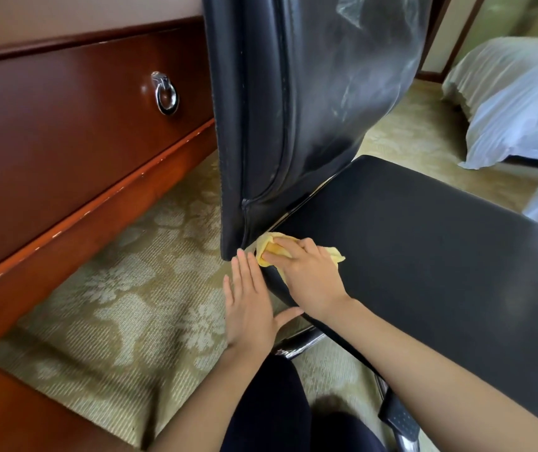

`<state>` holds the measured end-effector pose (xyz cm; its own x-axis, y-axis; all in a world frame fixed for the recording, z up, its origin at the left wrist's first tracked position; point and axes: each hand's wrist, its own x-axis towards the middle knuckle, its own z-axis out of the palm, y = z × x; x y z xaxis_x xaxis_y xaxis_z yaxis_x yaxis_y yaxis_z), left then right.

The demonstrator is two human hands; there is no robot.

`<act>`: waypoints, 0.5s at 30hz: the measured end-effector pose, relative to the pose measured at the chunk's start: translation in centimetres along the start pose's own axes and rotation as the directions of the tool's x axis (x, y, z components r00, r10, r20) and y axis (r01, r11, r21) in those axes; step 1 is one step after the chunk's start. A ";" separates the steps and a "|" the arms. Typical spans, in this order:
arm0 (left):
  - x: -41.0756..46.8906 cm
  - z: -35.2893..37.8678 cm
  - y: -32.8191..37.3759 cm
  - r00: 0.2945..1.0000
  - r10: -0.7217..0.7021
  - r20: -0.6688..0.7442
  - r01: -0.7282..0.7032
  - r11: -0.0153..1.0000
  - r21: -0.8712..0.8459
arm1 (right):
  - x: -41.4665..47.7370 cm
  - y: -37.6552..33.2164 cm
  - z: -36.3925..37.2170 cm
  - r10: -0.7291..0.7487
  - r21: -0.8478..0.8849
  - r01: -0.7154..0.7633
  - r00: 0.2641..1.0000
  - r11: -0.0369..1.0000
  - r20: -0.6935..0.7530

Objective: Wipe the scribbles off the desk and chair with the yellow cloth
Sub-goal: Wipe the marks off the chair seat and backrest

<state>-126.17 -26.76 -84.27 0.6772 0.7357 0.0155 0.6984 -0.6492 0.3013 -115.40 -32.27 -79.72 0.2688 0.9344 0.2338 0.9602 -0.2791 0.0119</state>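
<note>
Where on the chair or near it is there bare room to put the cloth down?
The seat is bare from the right hand to its far edge. The carpet between desk and backrest is bare. Crowded: the seat corner under the backrest, where the right hand holds the cloth and the left hand lies beside it.

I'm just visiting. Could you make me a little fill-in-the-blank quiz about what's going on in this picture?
The right hand holds the crumpled yellow cloth against the ____ of the black chair, beside its black leather backrest.
The left hand, fingers straight, grips ____.
The reddish wooden desk drawer carries a silver handle shaped like a ____.
Missing words: seat; nothing; ring.
</note>
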 end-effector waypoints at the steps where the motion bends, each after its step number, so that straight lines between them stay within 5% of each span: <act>1: -0.1 -0.3 0.1 1.000 0.025 -0.003 -0.025 1.000 -0.005 | -0.9 0.2 0.2 0.001 -0.009 -0.001 1.000 1.000 -0.015; 6: 0.4 -1.2 -0.1 0.992 0.127 0.019 -0.128 0.987 0.100 | -6.2 1.5 0.1 -0.002 -0.007 0.002 0.992 1.000 -0.126; 15: 1.7 -3.3 0.5 0.942 0.300 0.153 -0.329 0.918 0.222 | -17.5 4.7 -1.2 0.270 -0.028 -0.282 0.937 0.959 -0.221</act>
<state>-125.45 -25.19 -80.99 0.8827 0.4681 -0.0403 0.4698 -0.8807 0.0600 -115.68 -50.23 -82.59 0.4939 0.7517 0.4370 0.8426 -0.5378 -0.0274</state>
